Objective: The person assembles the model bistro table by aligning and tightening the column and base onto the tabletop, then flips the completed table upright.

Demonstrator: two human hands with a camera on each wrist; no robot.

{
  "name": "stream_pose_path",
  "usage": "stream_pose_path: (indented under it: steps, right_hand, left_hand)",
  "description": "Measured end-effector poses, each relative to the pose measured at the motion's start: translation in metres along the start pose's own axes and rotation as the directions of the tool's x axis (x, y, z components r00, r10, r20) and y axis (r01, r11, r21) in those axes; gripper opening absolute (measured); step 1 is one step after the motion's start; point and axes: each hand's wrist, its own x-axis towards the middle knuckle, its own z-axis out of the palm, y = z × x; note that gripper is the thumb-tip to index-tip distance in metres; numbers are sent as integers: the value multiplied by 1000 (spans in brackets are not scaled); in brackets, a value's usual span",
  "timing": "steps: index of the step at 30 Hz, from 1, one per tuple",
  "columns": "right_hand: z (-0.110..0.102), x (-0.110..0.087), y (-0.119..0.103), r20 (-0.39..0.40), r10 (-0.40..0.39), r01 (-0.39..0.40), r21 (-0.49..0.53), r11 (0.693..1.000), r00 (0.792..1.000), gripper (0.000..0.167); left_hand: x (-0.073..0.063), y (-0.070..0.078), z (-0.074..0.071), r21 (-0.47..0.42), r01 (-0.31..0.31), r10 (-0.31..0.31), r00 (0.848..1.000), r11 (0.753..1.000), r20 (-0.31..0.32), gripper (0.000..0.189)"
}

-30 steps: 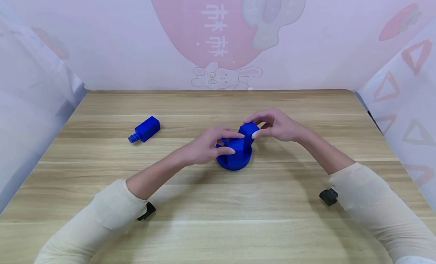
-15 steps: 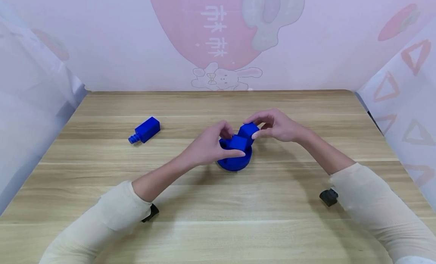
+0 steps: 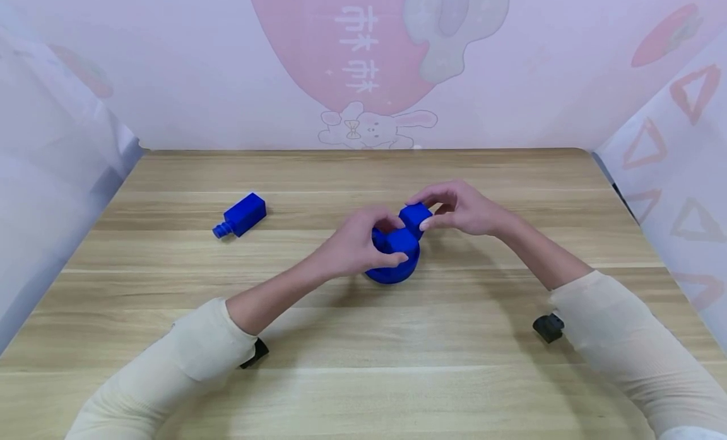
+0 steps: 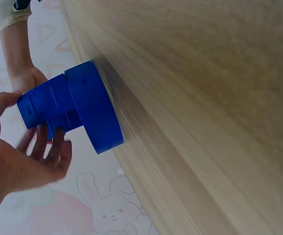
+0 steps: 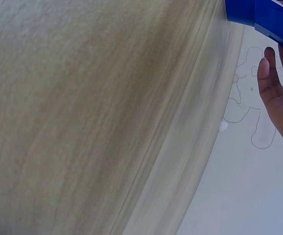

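Observation:
A round blue base (image 3: 392,277) stands on the table with blue blocks upright in it. My left hand (image 3: 354,243) holds the near blue block (image 3: 402,240) between thumb and fingers, from the left. On the far right side my right hand (image 3: 468,209) pinches a second blue block (image 3: 415,218), which leans slightly outward. The left wrist view shows the base (image 4: 96,110) flat on the table, with the left hand's fingers (image 4: 53,147) curled at the blocks. In the right wrist view the right fingers (image 5: 271,73) reach up to the block (image 5: 278,22).
Another blue block with a threaded end (image 3: 245,215) lies on its side at the left of the wooden table (image 3: 397,370). Behind the table rises a printed backdrop (image 3: 227,80). Black wrist cameras (image 3: 548,328) sit under both sleeves.
My left hand has shifted right and changed its grip on the near block, which has turned in the base. The right hand stays in place on its block.

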Motion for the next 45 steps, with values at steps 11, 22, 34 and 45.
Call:
stream_pose_path:
  steps: [11,22,34,45]
  right_hand:
    - [-1,1,3,-4,-17,17,-4,1000,1000,37]
    - [-1,0,4,-7,-12,12,-5,1000,1000,37]
    - [0,0,2,-6,-11,11,-15,1000,1000,38]
    - [0,-1,1,-5,3,-3,-7,1000,1000,37]
  left_hand:
    - [-5,-6,-13,-99,-178,194,964,979,182,37]
    - [-7,-6,3,48,-79,76,996,996,46,61]
    - [-9,-8,4,-7,-109,109,993,994,50,49]
    - [-11,-19,-12,-114,-233,250,955,966,159,41]
